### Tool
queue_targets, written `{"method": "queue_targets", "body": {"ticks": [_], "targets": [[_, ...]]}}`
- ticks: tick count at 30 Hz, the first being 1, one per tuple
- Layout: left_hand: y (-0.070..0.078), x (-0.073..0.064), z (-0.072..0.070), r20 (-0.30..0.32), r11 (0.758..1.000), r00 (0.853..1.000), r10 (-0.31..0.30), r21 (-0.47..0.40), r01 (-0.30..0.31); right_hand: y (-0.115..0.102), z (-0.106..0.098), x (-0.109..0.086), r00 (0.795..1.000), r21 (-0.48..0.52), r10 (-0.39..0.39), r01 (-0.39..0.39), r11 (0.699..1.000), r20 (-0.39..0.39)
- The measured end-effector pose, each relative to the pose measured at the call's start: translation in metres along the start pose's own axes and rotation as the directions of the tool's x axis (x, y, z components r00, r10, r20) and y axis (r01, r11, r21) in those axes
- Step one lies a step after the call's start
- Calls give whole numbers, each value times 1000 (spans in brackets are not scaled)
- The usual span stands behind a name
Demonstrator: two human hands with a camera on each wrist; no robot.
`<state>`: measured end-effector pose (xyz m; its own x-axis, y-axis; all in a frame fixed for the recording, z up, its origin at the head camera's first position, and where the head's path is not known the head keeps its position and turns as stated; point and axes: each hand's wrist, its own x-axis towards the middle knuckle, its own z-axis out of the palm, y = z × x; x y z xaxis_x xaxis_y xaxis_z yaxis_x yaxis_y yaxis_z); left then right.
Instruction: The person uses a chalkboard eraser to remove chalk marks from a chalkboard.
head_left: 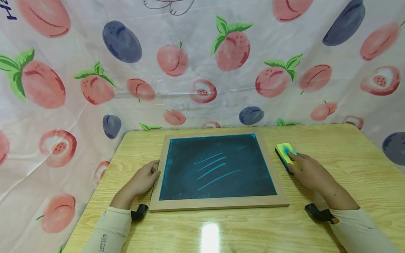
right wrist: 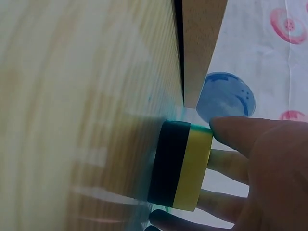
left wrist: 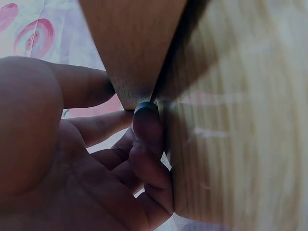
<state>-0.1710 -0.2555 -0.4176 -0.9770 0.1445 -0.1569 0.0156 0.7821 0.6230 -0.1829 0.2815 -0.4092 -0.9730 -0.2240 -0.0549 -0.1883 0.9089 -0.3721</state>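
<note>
A wood-framed chalkboard lies flat on the table, marked with several slanted light-blue strokes. My left hand holds the left edge of its frame; in the left wrist view the thumb and fingers meet the corner of the frame, with some fingers curled low by the tabletop. To the right of the board, my right hand grips a chalkboard eraser with a yellow top and a dark underside. Seen from the right wrist, the eraser stands on the table, with fingers at its yellow side.
The pale wooden table reaches out on both sides of the board. Behind it and at the left hangs a cloth printed with fruit. A dark wrist device sits on the left wrist, and another on the right.
</note>
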Motion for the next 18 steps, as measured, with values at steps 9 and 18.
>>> {"method": "queue_targets", "body": {"ticks": [9,18], "targets": [[-2,-2,1,-3,1000,1000,-4,1,4,-2,6,-1,999,-31,-8,7,1000,-44],[-1,0,2,6,1000,1000,-7,14,7,-1,4,0,999,-35,-19,18,999,-44]]}}
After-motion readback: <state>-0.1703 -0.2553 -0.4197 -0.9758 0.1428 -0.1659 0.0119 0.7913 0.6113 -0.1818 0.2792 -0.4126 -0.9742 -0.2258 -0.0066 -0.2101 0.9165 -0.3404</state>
